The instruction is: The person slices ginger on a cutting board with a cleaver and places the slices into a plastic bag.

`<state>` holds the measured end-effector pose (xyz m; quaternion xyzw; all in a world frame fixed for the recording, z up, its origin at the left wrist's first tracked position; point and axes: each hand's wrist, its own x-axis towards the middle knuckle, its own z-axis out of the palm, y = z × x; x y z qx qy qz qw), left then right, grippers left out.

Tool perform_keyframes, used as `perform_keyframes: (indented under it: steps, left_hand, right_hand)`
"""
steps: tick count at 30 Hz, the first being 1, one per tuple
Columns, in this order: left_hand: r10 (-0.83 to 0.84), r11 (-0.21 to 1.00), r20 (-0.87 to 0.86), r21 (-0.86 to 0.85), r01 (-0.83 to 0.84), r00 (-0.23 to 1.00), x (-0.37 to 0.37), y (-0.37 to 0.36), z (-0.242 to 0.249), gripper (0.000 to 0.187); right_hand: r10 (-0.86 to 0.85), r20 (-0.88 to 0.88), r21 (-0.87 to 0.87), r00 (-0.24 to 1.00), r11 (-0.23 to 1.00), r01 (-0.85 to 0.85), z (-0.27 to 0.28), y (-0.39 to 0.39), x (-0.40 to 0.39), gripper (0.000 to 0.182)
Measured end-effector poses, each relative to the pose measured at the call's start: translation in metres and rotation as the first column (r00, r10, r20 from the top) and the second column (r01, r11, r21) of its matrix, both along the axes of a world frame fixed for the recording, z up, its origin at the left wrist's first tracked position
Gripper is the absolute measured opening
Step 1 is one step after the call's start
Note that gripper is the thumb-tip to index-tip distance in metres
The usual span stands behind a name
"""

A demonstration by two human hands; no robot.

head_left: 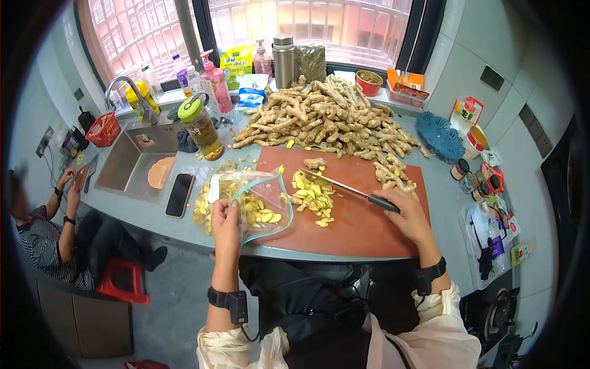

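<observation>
My left hand (225, 222) grips the near side of a clear zip bag (270, 187) with a light blue seal, its mouth facing right toward the cutting board. Sliced ginger lies inside the bag. In my right hand (402, 215) is the black handle of a kitchen knife (344, 186); its blade points left, over the far edge of a heap of ginger slices (314, 198). That heap rests on the reddish-brown cutting board (362, 227). A small uncut ginger piece (315, 163) sits just beyond the blade, and more pieces (393, 172) lie at the board's right.
A big pile of whole ginger (326, 117) covers the counter behind the board. To the left are a phone (180, 195), a green-lidded jar (201, 128) and a sink (132, 161). A blue basket (440, 135) stands right. Another person (52, 227) sits at far left.
</observation>
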<state>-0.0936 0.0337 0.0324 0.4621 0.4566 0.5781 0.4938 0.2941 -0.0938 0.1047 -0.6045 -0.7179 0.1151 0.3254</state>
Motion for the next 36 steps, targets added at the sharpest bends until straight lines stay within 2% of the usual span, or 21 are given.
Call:
perform_keyframes:
  steps: [6, 9, 15, 20, 24, 27, 34, 36]
  left_hand:
    - [-0.005, 1.0, 0.006, 0.009, 0.005, 1.0, 0.008, 0.0, 0.005, 0.01]
    - [0.007, 1.0, 0.012, 0.009, -0.007, 1.0, 0.003, -0.002, 0.005, 0.01]
    - [0.112, 0.994, 0.048, -0.008, -0.112, 0.993, -0.012, -0.005, 0.011, 0.011]
    - [0.091, 0.994, 0.092, 0.048, -0.096, 0.992, -0.007, -0.005, 0.02, 0.011]
    - [0.091, 0.994, 0.114, 0.056, -0.098, 0.989, -0.003, -0.007, 0.024, 0.011]
    - [0.094, 0.993, 0.124, 0.064, -0.102, 0.988, -0.004, -0.006, 0.022, 0.011]
    - [0.092, 0.994, 0.137, 0.049, -0.1, 0.986, -0.004, -0.007, 0.023, 0.012]
    - [0.092, 0.993, 0.075, 0.065, -0.097, 0.993, -0.004, -0.007, 0.022, 0.013]
  right_hand:
    - [0.026, 0.014, 0.123, 1.0, 0.992, -0.027, 0.004, 0.03, -0.015, 0.05]
    - [0.053, -0.004, 0.079, 0.999, 0.996, -0.052, 0.005, 0.036, -0.024, 0.052]
    - [-0.016, -0.283, -0.145, 0.959, 0.989, -0.026, 0.017, -0.008, -0.041, 0.057]
    - [-0.035, -0.169, -0.179, 0.985, 0.984, 0.005, 0.023, -0.032, -0.056, 0.057]
    - [-0.051, -0.213, -0.208, 0.976, 0.978, 0.005, 0.021, -0.034, -0.07, 0.059]
    - [0.001, -0.224, -0.205, 0.975, 0.978, -0.048, 0.02, -0.03, -0.073, 0.059]
    - [-0.075, -0.293, -0.152, 0.953, 0.988, 0.031, 0.01, -0.018, -0.084, 0.06]
    - [-0.081, -0.314, -0.147, 0.946, 0.988, 0.036, 0.004, -0.019, -0.084, 0.062]
